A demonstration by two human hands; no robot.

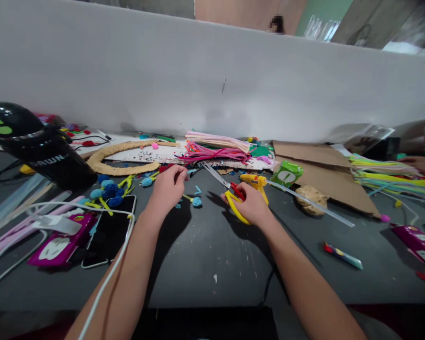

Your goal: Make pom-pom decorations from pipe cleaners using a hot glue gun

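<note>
My right hand (pixel 253 203) is wrapped round the red and yellow handles of a pair of scissors (pixel 217 177). Their slightly parted blades point up and left toward my left hand (pixel 168 191). That hand is closed in a pinch on what looks like a short light-blue pipe cleaner (pixel 191 171), mostly hidden by the fingers. Just below the blades lie light-blue cut bits (pixel 198 190) and a blue pompom on a yellow stem (pixel 196 201). Left of my left wrist is a pile of blue pompoms with yellow stems (pixel 109 191).
A yellow glue gun (pixel 254 180) with a long clear stick lies beyond my right hand. Bundled pink pipe cleaners (pixel 216 150) lie at the back, near a tan wrapped ring (pixel 108 160). A black bottle (pixel 53 156), phone (pixel 109 236) and white cable (pixel 104 283) occupy the left.
</note>
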